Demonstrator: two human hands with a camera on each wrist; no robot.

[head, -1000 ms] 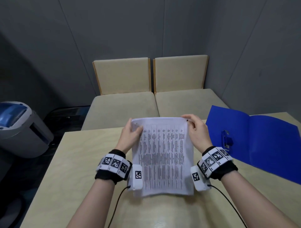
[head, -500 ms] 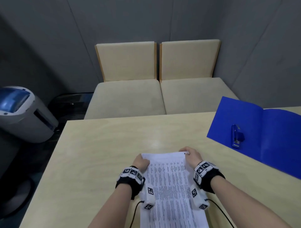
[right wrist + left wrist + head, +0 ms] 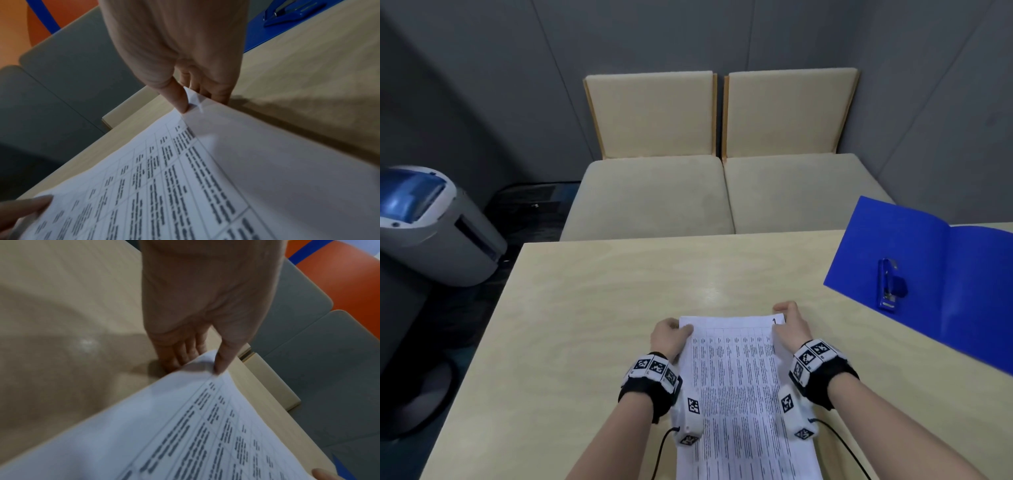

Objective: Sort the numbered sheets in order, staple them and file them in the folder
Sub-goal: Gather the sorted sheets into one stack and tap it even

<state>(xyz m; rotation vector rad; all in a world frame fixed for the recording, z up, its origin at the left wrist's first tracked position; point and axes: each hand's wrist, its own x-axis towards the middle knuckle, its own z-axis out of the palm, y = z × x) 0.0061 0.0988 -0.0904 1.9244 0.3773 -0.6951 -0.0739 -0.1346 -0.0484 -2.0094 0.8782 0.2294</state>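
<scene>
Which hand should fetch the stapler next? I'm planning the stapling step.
Probably the right hand: the stapler lies on the open blue folder to the right of the sheets, on that hand's side. The left hand, pinching the far-left corner, can keep holding the stack.

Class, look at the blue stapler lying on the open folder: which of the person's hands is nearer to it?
Right. The right hand pinches the sheets' far right corner, on the stapler's side; the left hand holds the far left corner, farther away.
</scene>
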